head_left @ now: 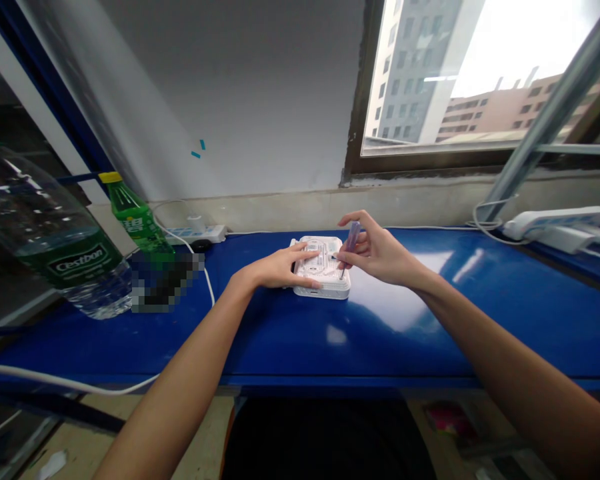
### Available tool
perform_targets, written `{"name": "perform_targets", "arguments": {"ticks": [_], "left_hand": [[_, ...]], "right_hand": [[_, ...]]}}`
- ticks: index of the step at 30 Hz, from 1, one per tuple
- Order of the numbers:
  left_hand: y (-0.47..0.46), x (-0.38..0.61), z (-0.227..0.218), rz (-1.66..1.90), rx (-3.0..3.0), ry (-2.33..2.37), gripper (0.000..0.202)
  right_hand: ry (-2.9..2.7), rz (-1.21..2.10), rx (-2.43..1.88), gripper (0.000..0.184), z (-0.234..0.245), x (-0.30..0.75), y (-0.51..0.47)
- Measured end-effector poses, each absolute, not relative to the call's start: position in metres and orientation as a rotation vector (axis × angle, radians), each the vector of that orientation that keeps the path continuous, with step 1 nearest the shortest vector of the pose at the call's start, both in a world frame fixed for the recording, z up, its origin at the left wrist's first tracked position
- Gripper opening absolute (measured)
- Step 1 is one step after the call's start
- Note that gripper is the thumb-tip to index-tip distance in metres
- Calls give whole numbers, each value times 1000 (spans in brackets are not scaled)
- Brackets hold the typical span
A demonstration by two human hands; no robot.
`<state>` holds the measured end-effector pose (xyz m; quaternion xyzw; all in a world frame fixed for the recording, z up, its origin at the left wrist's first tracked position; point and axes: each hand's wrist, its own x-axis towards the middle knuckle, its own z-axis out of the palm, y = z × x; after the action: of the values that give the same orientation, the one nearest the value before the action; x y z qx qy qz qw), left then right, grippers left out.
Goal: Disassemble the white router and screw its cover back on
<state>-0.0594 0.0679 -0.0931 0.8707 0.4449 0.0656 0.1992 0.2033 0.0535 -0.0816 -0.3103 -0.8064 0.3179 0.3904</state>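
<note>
A small white plastic device (325,280) lies underside up on the blue tabletop (380,327). My left hand (277,268) rests on its left side, fingers stretched across the top and thumb along the front edge, steadying it. My right hand (377,252) is closed in a pinch around a small screwdriver (351,239) with a translucent purple handle. The screwdriver stands nearly upright, its tip down on the right part of the device's upper face.
A large clear water bottle (55,247) and a green bottle (137,220) with a yellow cap stand at the left. A white power strip (197,235) and cable lie by the wall. Another power strip (560,223) sits at the right under the window.
</note>
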Motion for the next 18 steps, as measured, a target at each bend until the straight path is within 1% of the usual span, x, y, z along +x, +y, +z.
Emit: {"name": "perform_targets", "arguments": {"ticks": [2,5,7,9,11,13,15,18], "left_hand": [[71,-69,-90,211,2446,1189,89],[75,-86,-85,248,2424,1169,73],[75,-94,-82,266,2391,1246,61],[72,-92,-80,312,2373,1364,50],[68,-79,-81,387,2373,1491,55],[61,-57,-85,471,2376,1652,65],[54,-34,-91,525,2396,1749,72],[48,-14,-97,544,2450,1822,90]], "right_hand": [[-1918,785,-745,51,-81,202,56],[-1725,644,-757,54,-82,203,62],[-1669,486,-818,52,-84,207,68],[-1706,257,-907,47,-88,214,73],[-1797,28,-1006,44,-92,221,78],[-1895,-97,-1079,41,-97,226,83],[-1961,-119,-1130,38,-101,227,86],[-2006,-48,-1185,32,-107,226,90]]}}
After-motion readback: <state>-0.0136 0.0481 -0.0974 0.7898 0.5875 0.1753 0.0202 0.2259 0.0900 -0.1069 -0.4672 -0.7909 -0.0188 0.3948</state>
